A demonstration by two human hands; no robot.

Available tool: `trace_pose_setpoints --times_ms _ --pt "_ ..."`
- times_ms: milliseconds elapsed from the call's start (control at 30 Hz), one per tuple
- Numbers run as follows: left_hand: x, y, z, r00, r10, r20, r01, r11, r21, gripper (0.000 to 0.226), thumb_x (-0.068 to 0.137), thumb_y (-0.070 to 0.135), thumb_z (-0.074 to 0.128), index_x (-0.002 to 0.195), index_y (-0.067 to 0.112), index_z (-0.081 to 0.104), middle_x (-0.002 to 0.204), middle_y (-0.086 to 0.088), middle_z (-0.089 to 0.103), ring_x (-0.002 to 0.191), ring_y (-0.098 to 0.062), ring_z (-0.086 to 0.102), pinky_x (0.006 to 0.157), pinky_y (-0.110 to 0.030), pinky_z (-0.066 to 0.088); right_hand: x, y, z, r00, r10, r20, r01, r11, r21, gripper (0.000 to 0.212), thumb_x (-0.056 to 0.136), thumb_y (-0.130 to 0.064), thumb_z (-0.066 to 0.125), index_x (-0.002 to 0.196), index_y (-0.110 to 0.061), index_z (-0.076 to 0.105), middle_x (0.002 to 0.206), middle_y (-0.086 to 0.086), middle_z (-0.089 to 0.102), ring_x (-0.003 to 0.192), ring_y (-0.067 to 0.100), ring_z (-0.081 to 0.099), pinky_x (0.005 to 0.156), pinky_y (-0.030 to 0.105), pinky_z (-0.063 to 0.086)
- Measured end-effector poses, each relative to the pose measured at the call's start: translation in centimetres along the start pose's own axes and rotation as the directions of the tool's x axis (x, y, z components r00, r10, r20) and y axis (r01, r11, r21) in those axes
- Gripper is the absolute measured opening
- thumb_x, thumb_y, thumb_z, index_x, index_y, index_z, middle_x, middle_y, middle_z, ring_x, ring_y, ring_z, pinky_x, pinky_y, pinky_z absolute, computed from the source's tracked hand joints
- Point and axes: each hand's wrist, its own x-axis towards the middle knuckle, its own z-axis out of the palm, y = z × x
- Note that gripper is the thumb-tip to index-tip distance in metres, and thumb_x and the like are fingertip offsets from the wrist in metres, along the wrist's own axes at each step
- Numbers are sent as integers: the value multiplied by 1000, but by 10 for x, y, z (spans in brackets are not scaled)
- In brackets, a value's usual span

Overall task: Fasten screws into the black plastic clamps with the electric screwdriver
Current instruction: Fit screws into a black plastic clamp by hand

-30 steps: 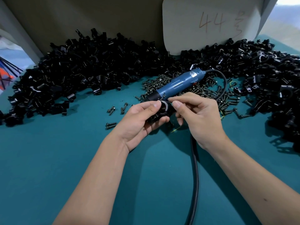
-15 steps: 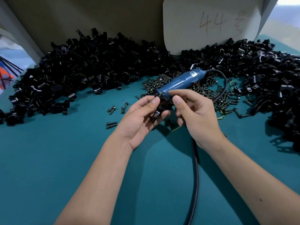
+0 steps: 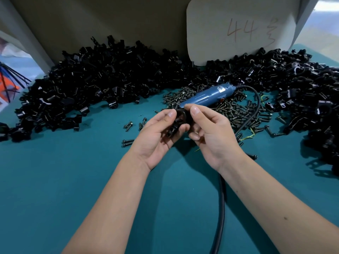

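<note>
you get one head-worn wide view, looking forward and down, close over the teal table [image 3: 55, 189], no second view.

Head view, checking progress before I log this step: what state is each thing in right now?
black clamp: held up between both hands, off the table.
left hand: grips the clamp.
right hand: pinches the clamp's ring.
electric screwdriver: lying unheld on the screws.
screw pile: loose on the table.
clamp heap: piled loose along the back.
cable: slack across the table.
</note>
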Motion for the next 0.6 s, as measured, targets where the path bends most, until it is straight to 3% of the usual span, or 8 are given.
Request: trace_pose_setpoints --times_ms 67,167,333,400,467,533,600 --pt "0 -2 1 1000 -3 16 2 999 45 16 84 23 73 96 14 77 98 -10 75 79 -18 74 73 -21 60 1 0 -1 997 -31 -69 30 999 -19 6 88 -18 76 83 -15 78 69 -2 58 52 5 44 47 18 39" --pt "-1 -2 1 1000 -14 25 12 998 66 19 84 24 73 98 13 77 98 -10 75 79 -18 74 71 -20 59 1 2 -3 995 -53 -81 51 998 -25 13 74 -27 83 75 -17 74 69 3 51 51 6 43 46 19 39" --pt "-2 0 -2 1000 -8 -4 8 1000 24 26 84 24 74 105 10 76 99 -11 75 80 -18 74 71 -20 59 -1 -2 -5 999 -18 40 18 1000 -8 15 89 -24 73 98 -17 83 64 -6 59 57 6 49 52 20 45" --pt "-2 -1 -2 1000 -12 15 12 999 51 23 85 24 73 103 11 77 99 -11 75 80 -18 73 71 -20 59 0 -1 -4 999 -46 -21 45 998 -46 8 80 -25 79 83 -18 82 65 -3 58 54 6 47 49 19 42" --pt "-3 -2 0 999 -18 41 14 997 76 17 86 24 72 97 14 78 98 -9 75 80 -17 73 72 -20 59 -1 0 -2 994 -77 -83 72 996 -61 15 71 -28 85 67 -21 72 60 -3 52 49 6 45 47 20 39" --pt "-3 -3 1 999 -22 46 19 998 66 20 86 23 72 101 11 77 98 -10 75 80 -17 73 71 -20 59 -1 2 -4 996 -73 -56 71 997 -44 19 75 -33 86 75 -19 72 61 -5 53 51 6 47 47 21 40" --pt "-3 -2 -1 999 -20 35 19 999 33 25 86 23 72 107 8 75 100 -13 75 80 -17 73 71 -20 60 -3 1 -5 998 -43 40 43 999 6 20 86 -33 78 99 -18 79 68 -6 61 56 8 51 50 21 45"
